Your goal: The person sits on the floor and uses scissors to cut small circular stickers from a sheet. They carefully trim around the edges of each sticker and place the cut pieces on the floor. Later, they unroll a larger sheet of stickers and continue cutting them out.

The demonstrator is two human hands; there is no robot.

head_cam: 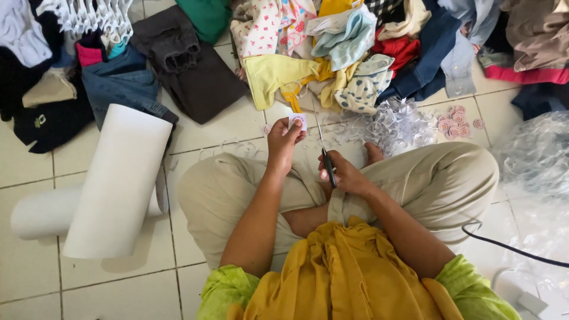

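Observation:
I sit cross-legged on a white tiled floor in beige trousers. My left hand [283, 142] pinches a small white paper piece with a pink round mark [297, 121], held up in front of my knees. My right hand [344, 175] grips a pair of scissors [325, 155] with dark handles, blades pointing away toward the paper piece. The blades sit just right of the paper, not touching it. A heap of white paper offcuts [394, 124] lies beyond my right foot.
Two white paper rolls [115, 178] lie at my left. Piles of mixed clothes [332, 47] cover the far floor. Small pink round cutouts [456, 124] sit at the right, beside crumpled clear plastic [533, 160]. A black cable [510, 249] runs along the right.

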